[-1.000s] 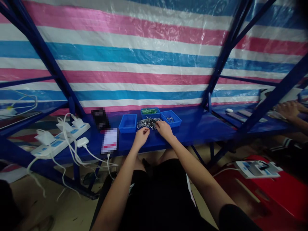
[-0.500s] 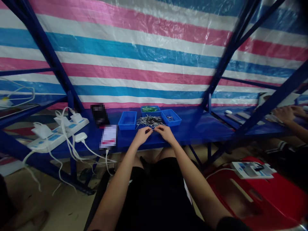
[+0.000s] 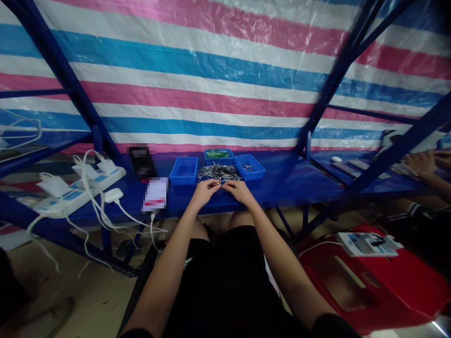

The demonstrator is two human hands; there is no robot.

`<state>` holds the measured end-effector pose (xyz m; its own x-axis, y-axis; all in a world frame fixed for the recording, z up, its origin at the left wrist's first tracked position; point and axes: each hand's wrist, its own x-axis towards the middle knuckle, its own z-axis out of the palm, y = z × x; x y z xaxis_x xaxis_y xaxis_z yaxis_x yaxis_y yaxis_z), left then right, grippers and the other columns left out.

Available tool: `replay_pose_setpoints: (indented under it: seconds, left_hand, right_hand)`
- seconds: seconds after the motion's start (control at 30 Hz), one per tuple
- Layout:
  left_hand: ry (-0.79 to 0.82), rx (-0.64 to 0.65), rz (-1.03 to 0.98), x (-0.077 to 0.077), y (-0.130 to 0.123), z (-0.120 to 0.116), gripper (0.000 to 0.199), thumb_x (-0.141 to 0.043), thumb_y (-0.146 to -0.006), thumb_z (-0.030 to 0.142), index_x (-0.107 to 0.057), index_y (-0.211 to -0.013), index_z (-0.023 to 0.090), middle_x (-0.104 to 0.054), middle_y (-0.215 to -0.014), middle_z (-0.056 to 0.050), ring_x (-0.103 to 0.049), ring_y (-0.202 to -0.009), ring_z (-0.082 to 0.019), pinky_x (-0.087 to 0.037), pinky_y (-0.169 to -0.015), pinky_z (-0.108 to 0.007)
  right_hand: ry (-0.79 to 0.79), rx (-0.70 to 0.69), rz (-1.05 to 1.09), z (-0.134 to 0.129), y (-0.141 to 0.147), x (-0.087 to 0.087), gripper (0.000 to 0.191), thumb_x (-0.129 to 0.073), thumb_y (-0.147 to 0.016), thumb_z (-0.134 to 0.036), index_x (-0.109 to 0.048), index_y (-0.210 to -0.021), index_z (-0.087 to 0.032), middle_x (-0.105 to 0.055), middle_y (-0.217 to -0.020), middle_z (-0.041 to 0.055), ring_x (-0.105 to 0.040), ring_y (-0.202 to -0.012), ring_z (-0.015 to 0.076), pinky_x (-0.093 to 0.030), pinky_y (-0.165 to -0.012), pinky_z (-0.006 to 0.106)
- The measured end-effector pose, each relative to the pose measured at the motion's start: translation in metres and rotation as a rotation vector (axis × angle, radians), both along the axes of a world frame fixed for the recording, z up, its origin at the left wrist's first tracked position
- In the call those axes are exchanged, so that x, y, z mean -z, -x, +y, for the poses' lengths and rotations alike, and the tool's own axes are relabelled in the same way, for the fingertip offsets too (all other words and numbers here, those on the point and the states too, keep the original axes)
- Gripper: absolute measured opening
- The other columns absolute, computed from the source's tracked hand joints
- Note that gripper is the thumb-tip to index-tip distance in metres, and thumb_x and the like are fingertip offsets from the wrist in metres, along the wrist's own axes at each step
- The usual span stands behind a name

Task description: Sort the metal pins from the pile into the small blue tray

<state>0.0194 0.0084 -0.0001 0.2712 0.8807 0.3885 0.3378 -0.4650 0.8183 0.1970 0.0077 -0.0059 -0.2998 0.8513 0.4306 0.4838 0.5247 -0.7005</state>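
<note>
My left hand (image 3: 205, 192) and my right hand (image 3: 238, 191) meet at the front edge of the blue table, fingers pinched. Between their fingertips is a small, thin piece, too small to name. Just behind them lies a pile of thin metal pieces (image 3: 219, 172). Around the pile stand three blue trays: the left tray (image 3: 183, 172) looks bare inside, the back tray (image 3: 219, 154) holds green items, and the right tray (image 3: 249, 167) has a few thin metal pieces in it.
Left on the table (image 3: 282, 185) are a phone (image 3: 155, 193), a dark object (image 3: 142, 162) and a power strip (image 3: 81, 192) with white cables. A red stool (image 3: 394, 281) and another person's hands (image 3: 421, 164) are at right. Blue metal posts flank the table.
The camera view has shifted slightly, so the table items sit a little higher and further left. My hands stay pinched together at the table edge, fingertips slightly closer.
</note>
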Motion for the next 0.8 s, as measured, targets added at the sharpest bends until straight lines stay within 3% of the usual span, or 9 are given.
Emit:
replay_pose_setpoints:
  seconds: [0.33,0.47,0.8]
  left_hand:
    - [0.031,-0.020,-0.178,0.0033,-0.0007,0.0027,0.017,-0.053,-0.077,0.031,-0.055,-0.084,0.016,-0.066,-0.085,-0.006,-0.062,-0.084,-0.019,-0.048,-0.074,-0.029]
    - [0.037,0.012,-0.096,0.0021,-0.0004,0.0015,0.021,-0.055,-0.076,0.034,-0.058,-0.082,0.015,-0.065,-0.075,-0.004,-0.062,-0.073,-0.017,-0.047,-0.070,-0.028]
    - [-0.019,0.035,0.032,0.0043,-0.0005,0.0033,0.023,-0.058,-0.075,0.035,-0.066,-0.085,0.016,-0.068,-0.085,-0.005,-0.061,-0.076,-0.017,-0.046,-0.072,-0.027]
  right_hand:
    - [0.005,0.021,0.060,-0.0028,0.0010,-0.0023,0.025,-0.050,-0.083,-0.037,-0.066,-0.093,-0.020,-0.067,-0.086,0.0011,-0.059,-0.075,0.0135,-0.042,-0.072,0.024]
    - [0.026,0.020,0.133,-0.0017,-0.0001,-0.0009,0.028,-0.052,-0.081,-0.039,-0.062,-0.098,-0.020,-0.066,-0.081,0.0013,-0.059,-0.071,0.0134,-0.043,-0.069,0.024]
    - [0.012,-0.036,0.043,-0.0017,-0.0002,0.0004,0.020,-0.050,-0.082,-0.034,-0.063,-0.082,-0.019,-0.063,-0.075,-0.0009,-0.056,-0.069,0.0121,-0.040,-0.067,0.023]
